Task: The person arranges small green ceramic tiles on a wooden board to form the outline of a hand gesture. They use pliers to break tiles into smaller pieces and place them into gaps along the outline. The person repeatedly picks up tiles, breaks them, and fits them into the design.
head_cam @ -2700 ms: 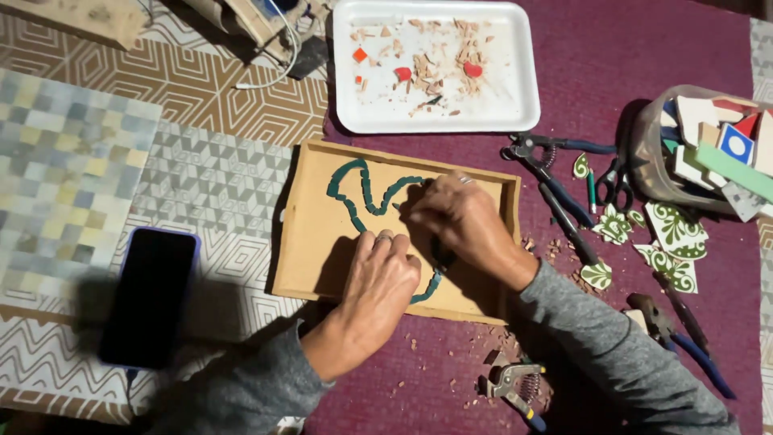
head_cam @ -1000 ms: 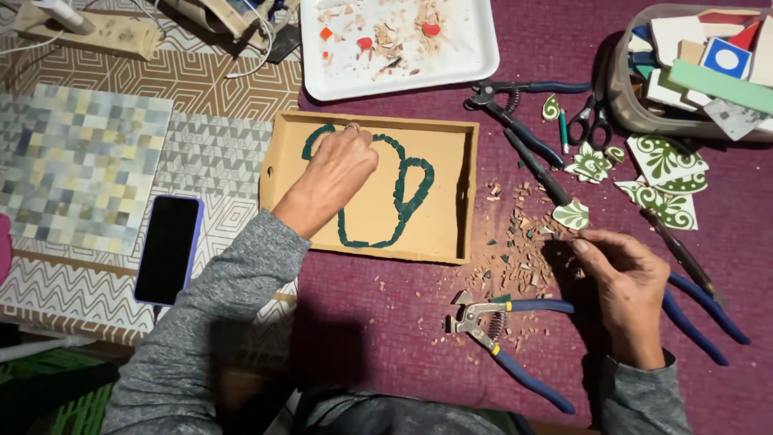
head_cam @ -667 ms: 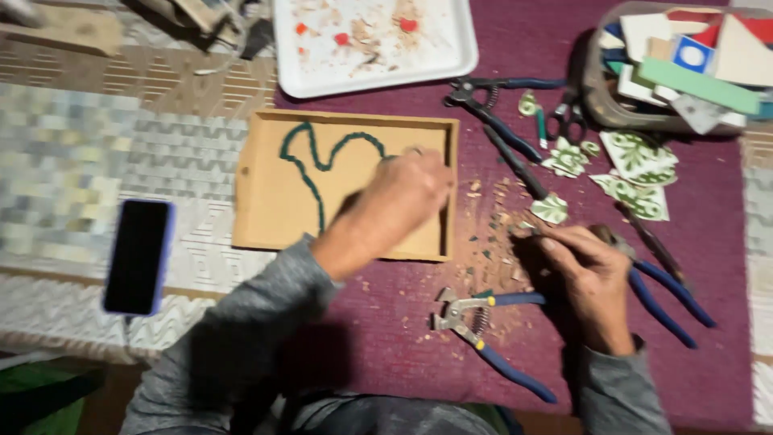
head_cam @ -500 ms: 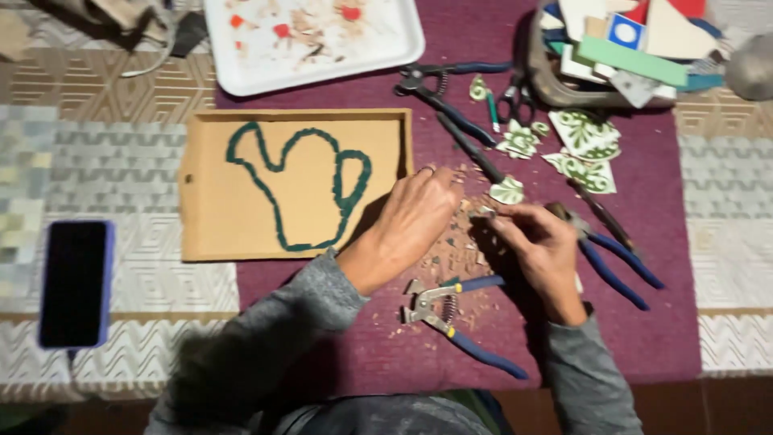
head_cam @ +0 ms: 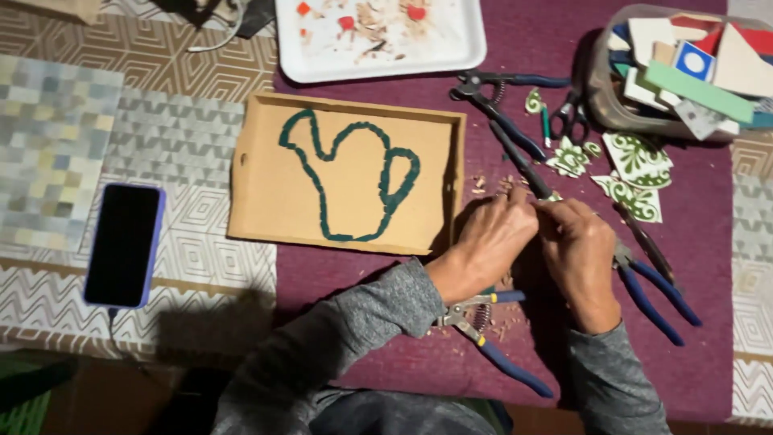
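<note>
Two hands — left hand [head_cam: 491, 242], right hand [head_cam: 578, 246] — pinch one tiny green-patterned tile shard [head_cam: 554, 196], mostly hidden.

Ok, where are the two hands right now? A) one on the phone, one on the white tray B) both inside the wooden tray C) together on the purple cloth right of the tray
C: the left hand and right hand meet on the purple cloth, right of the wooden tray.

Left hand [head_cam: 493, 242], right hand [head_cam: 576, 246] — touching, wooden tray [head_cam: 270, 197] beside
</note>
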